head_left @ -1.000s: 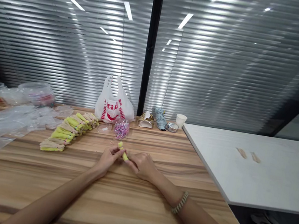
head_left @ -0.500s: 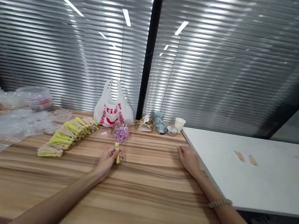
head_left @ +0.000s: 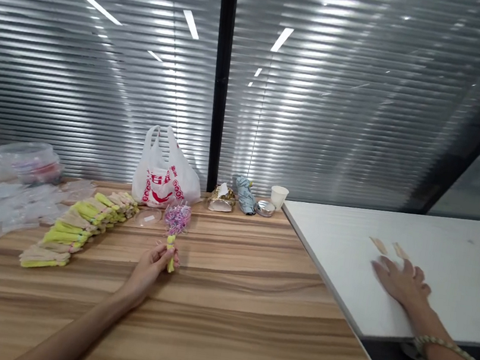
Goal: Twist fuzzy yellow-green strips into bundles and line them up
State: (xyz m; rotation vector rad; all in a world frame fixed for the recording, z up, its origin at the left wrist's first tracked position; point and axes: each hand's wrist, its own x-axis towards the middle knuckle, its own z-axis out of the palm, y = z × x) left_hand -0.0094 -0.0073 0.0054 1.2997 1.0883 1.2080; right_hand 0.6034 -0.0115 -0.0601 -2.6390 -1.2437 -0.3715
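Observation:
Between the fingers of my left hand (head_left: 150, 269) is a small yellow bundle (head_left: 170, 251), pinched upright and tied near its top. Just behind it lies a heap of pink and purple rubber bands (head_left: 177, 217). My right hand (head_left: 402, 282) is over the white table with its fingers spread, close to two small beige strips (head_left: 400, 251). Whether its fingertips touch the strips I cannot tell. To the left, a row of yellow and beige tied bundles (head_left: 74, 227) lies overlapping on the wooden table (head_left: 218, 327).
Clear plastic bags (head_left: 5, 208) spread over the left side. A white carrier bag (head_left: 168, 169) with red print stands at the back, with a gold tissue pack (head_left: 221, 199), a blue folded umbrella (head_left: 245, 196), a round tin (head_left: 265, 208) and a paper cup (head_left: 279, 197) beside it.
My right hand has moved right, from above the wooden table to the white table, and its fingers have spread. The view has turned right. My left hand still holds the yellow bundle.

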